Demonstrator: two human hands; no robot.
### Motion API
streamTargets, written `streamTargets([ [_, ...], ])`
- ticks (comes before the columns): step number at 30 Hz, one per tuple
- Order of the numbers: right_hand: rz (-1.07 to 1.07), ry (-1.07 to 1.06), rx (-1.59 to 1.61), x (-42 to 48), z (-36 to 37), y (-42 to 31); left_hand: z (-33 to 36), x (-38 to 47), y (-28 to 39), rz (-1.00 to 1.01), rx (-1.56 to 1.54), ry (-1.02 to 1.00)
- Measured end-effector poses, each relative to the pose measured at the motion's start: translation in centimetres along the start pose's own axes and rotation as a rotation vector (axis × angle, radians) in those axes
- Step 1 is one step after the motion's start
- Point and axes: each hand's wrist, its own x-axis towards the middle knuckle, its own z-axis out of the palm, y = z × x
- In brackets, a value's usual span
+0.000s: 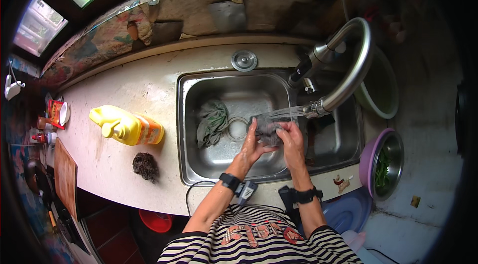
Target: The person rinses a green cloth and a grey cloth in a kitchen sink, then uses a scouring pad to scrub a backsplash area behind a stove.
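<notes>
Over the left basin of a stainless steel sink (209,167), water runs from a curved faucet (358,73) onto a dark grey mesh-like scrubber or cloth (269,133). My right hand (293,142) grips its right side between thumb and fingers. Against its left side rests my left hand (253,146), its fingers spread and the thumb upright. A wet grey-green cloth (213,124) lies crumpled at the basin's left, beside the drain (238,128).
A yellow pump bottle (129,125) and a dark brown scouring clump (145,167) are on the counter left of the sink. Behind it lies a metal strainer (244,60). A cleaver (231,6) hangs on the wall. A steel bowl of greens (386,167) stands at right.
</notes>
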Motion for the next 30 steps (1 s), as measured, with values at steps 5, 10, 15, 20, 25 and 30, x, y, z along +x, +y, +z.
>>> streamTargets([
  [5,-0.239,-0.143,-0.442,-3.3,1.6,0.2,-1.4,3.0,-0.7,0.052,-0.038,0.174],
  [10,-0.377,-0.01,-0.785,0.6,2.5,3.7,-4.0,4.3,-2.3,0.383,0.729,0.045],
  [15,-0.315,0.39,-0.915,5.0,-1.1,5.7,1.2,1.3,-1.3,0.18,0.12,0.114],
  [20,-0.161,0.309,-0.695,1.9,-0.6,4.2,-0.8,3.0,0.7,0.291,0.1,0.052],
  [25,-0.34,0.004,-0.603,-3.8,4.6,0.2,-0.6,1.6,1.1,0.138,0.127,0.057],
  [30,-0.259,0.384,-0.78,-0.6,2.6,4.2,-0.3,1.5,-0.9,0.202,0.252,0.054],
])
